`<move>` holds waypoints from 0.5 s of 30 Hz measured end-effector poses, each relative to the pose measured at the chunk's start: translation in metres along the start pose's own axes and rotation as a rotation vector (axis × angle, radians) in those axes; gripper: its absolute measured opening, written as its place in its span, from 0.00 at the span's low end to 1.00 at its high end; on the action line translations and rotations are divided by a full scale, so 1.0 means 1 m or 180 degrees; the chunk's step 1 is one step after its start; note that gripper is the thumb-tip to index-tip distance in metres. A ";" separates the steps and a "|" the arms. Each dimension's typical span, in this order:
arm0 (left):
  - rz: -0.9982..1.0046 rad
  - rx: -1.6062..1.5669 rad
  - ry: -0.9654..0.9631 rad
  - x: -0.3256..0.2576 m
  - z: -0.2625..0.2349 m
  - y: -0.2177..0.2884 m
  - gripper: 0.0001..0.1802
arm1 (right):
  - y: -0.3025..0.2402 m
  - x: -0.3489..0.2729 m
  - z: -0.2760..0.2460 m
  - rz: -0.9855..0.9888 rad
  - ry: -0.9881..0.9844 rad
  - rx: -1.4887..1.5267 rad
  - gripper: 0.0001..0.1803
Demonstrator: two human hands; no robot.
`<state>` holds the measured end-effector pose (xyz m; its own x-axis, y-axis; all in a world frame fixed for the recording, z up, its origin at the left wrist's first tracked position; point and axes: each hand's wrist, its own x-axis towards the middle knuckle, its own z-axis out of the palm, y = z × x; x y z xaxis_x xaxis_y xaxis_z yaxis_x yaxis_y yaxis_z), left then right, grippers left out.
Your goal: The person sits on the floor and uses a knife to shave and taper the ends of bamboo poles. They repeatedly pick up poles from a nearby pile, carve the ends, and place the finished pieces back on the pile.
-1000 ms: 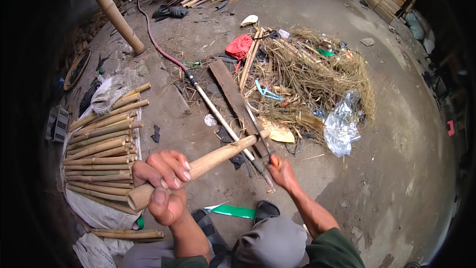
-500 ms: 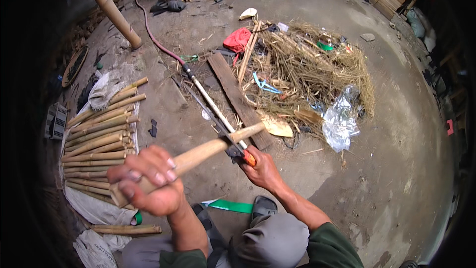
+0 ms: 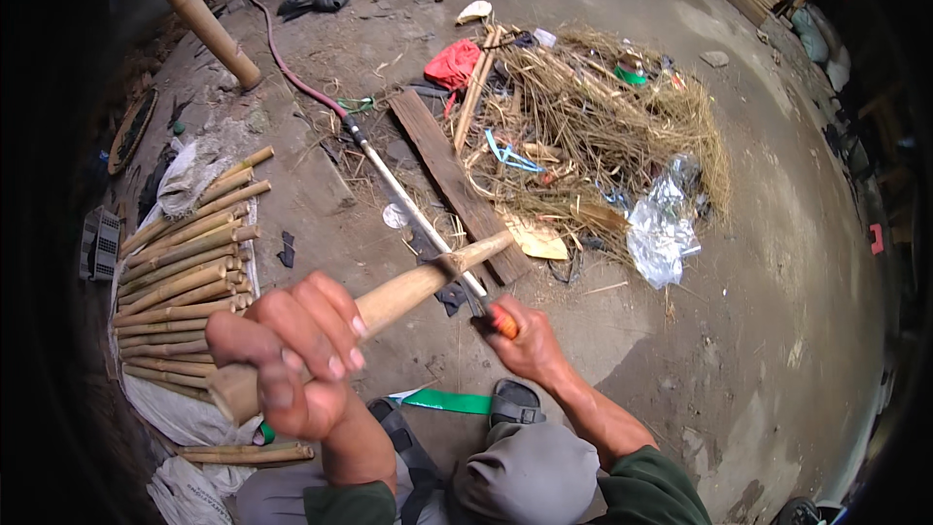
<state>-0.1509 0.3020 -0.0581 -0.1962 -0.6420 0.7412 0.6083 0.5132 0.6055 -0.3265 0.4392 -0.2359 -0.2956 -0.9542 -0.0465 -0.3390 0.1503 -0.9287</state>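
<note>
My left hand (image 3: 296, 350) is wrapped round the near end of a bamboo pole (image 3: 413, 294). The pole slants away to the right, with a node ring partway along. In my right hand (image 3: 533, 340), close to the far part of the pole, is the orange handle (image 3: 504, 322) of a cutting tool. Its dark blade is blurred and mostly out of sight, so I cannot tell whether it is a knife or a saw. A pale pipe (image 3: 413, 206) joined to a reddish hose (image 3: 287, 58) runs on the ground beneath the bamboo pole.
Cut bamboo poles (image 3: 185, 272) lie stacked on a white sack at the left. A brown plank (image 3: 442, 175) rests beside a heap of dry fibres (image 3: 603, 117) with clear plastic (image 3: 666, 228) and a red cloth (image 3: 453, 65). Green strapping (image 3: 447, 402) lies by my sandals.
My right hand has shifted slightly right and down with the tool. Its long blade, seen across the bamboo pole earlier, has dropped away from there. My left hand keeps its grip.
</note>
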 end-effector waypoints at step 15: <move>-0.0160 0.0028 0.0015 -0.001 -0.004 0.003 0.14 | -0.042 0.016 0.001 -0.0016 0.0581 -0.0369 0.11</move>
<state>-0.1463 0.3015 -0.0581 -0.2226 -0.6699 0.7083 0.5910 0.4851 0.6445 -0.3160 0.4178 -0.1981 -0.4469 -0.8939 0.0353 -0.4381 0.1843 -0.8798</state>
